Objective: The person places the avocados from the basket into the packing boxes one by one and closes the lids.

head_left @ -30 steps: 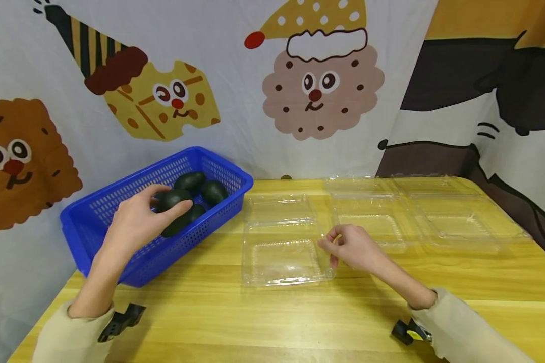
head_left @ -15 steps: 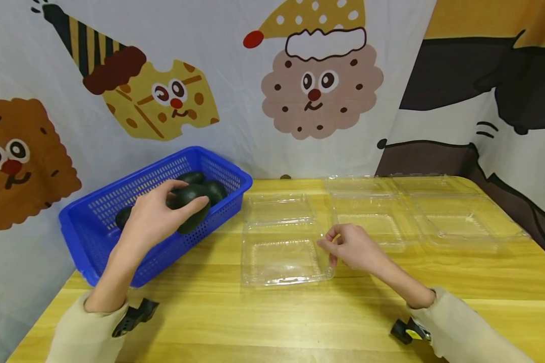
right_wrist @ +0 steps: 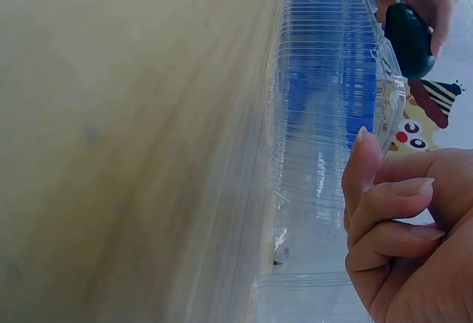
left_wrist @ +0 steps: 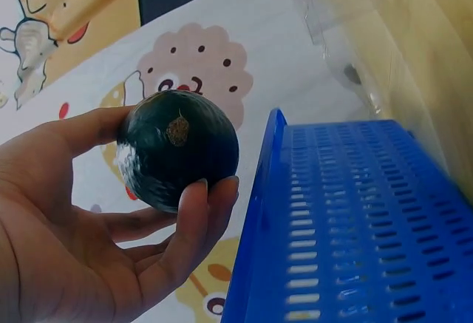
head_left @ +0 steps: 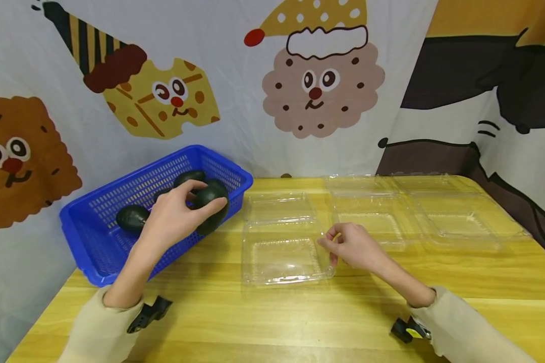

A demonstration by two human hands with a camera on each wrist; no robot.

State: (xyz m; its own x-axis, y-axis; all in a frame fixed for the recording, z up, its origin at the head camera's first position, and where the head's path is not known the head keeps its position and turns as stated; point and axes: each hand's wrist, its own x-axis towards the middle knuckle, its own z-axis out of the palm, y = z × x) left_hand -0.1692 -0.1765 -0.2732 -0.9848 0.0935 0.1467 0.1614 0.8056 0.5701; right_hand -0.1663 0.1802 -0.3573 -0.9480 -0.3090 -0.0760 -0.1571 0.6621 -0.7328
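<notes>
In the head view my left hand (head_left: 174,217) holds a dark green avocado (head_left: 214,205) between thumb and fingers, over the right front rim of the blue basket (head_left: 131,184). The left wrist view shows this avocado (left_wrist: 177,153) with its stem scar facing the camera. Several more avocados, such as one on the left (head_left: 132,218), lie in the basket, partly hidden by my hand. My right hand (head_left: 354,246) pinches the right edge of an opened clear plastic clamshell container (head_left: 281,280). Its other fingers are curled in the right wrist view.
More opened clear containers stand at the back right, one behind my right hand (head_left: 368,222) and another farther right (head_left: 458,227). The wooden table (head_left: 272,327) meets a cartoon-printed cloth (head_left: 236,91) at the back.
My left hand has moved right with the avocado, from the basket's middle to its right front rim. An avocado at the basket's left has come into sight. My right hand stays put.
</notes>
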